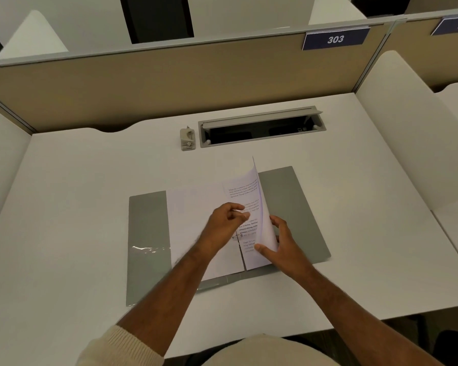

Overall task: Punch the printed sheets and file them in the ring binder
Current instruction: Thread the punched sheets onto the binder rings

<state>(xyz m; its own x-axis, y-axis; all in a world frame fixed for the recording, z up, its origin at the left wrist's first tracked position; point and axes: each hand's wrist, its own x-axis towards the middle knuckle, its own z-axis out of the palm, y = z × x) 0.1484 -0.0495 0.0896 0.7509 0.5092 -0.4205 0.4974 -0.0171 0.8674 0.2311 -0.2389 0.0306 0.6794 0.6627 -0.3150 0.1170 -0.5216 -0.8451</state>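
Observation:
A grey ring binder (147,233) lies open flat on the white desk, its covers spread left and right. White sheets (193,207) rest on its left half. A printed sheet (249,191) stands curled upward over the binder's spine. My left hand (224,225) pinches that sheet near its middle, just above a metal ring (237,236). My right hand (283,244) holds the sheet's lower right edge, thumb in front and fingers behind. A small beige hole punch (187,138) sits apart at the back of the desk.
A grey cable tray (262,126) with its lid up is recessed in the desk beside the punch. Beige partition walls enclose the desk at the back and sides. A sign reading 303 (335,38) hangs on the back partition.

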